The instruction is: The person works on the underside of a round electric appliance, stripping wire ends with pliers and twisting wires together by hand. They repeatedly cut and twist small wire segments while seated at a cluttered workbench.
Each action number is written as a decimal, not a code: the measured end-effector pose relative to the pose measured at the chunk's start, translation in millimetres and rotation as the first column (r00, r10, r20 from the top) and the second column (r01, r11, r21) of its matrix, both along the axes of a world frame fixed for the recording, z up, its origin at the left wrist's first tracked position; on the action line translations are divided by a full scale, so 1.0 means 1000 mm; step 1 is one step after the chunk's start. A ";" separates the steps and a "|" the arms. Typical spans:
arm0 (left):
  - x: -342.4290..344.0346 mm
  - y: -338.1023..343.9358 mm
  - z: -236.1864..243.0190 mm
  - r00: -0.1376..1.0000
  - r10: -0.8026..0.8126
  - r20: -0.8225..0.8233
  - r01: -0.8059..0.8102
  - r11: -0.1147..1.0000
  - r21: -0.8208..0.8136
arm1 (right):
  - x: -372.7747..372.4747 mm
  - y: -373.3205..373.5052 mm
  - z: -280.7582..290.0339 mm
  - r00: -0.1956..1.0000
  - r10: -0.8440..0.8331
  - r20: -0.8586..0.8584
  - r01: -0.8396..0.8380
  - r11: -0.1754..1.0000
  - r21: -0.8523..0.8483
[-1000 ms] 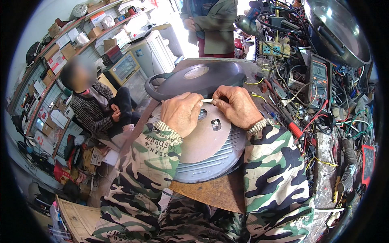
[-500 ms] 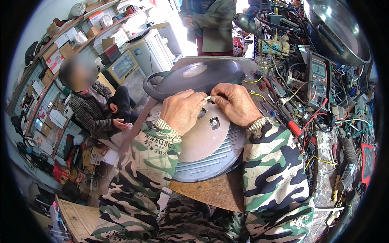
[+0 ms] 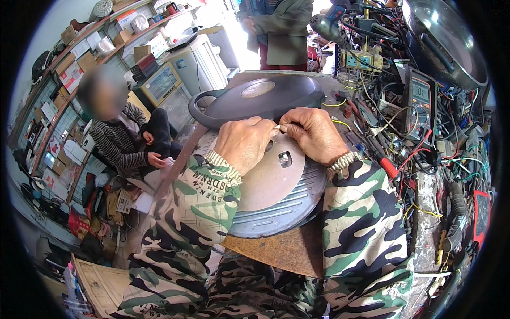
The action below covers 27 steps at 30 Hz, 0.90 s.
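My left hand (image 3: 244, 143) and my right hand (image 3: 314, 136) meet over a round appliance, fingertips pinched close together. Between them pokes the pale tip of a small white piece (image 3: 278, 127); its kind cannot be made out, and my fingers hide the rest. Under my hands lies a flat grey metal disc (image 3: 265, 187) with a squarish cutout near its right side. The disc rests on a wider ribbed round base (image 3: 281, 217). Behind my fingers sits a dark rounded shell (image 3: 289, 97) with a loop handle at its left and an oval plate on top.
Wires, tools and a multimeter (image 3: 419, 106) crowd the right of the wooden bench (image 3: 297, 250). A large shiny pan (image 3: 467, 58) stands at far right. One person (image 3: 125, 143) sits at left by packed shelves; another person (image 3: 281, 32) stands beyond the bench.
Both hands remain pinched together around the small white piece, with only slight finger movement. The whole view has shifted a little. The appliance stays in place.
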<state>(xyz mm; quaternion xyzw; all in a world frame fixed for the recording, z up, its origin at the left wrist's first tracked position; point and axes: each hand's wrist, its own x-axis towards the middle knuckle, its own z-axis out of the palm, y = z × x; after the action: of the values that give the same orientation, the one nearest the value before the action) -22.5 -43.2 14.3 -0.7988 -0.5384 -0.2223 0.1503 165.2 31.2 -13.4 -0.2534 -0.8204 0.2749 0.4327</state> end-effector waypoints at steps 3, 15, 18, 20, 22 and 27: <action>-0.003 -0.002 -0.001 1.000 0.007 0.013 -0.007 1.000 0.003 | -0.001 -0.002 0.002 1.000 -0.009 0.008 0.009 1.000 -0.018; -0.014 -0.006 -0.004 0.971 -0.021 0.239 0.028 0.999 -0.028 | -0.001 -0.001 0.001 0.999 0.018 -0.029 -0.019 1.000 -0.019; -0.011 0.000 -0.003 0.957 -0.028 0.290 0.047 0.997 -0.056 | 0.007 0.002 -0.001 0.999 -0.001 -0.042 0.001 1.000 -0.003; -0.027 -0.023 -0.003 0.945 0.057 0.322 -0.020 0.993 -0.119 | -0.018 -0.003 -0.007 0.994 0.082 -0.077 -0.085 0.996 -0.040; -0.022 -0.018 0.001 0.923 0.017 0.385 0.047 0.987 -0.155 | -0.009 -0.003 -0.003 0.995 0.060 -0.081 -0.067 0.994 -0.081; -0.018 -0.002 0.001 0.862 0.009 0.507 0.170 0.937 -0.305 | 0.004 0.001 -0.002 0.998 0.004 -0.066 -0.008 0.999 -0.053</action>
<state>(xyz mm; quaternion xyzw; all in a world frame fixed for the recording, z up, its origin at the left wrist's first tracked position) -40.9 -44.9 15.1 -0.7493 -0.5546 -0.3319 -0.1442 169.3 32.5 -15.3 -0.2531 -0.7988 0.3061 0.4519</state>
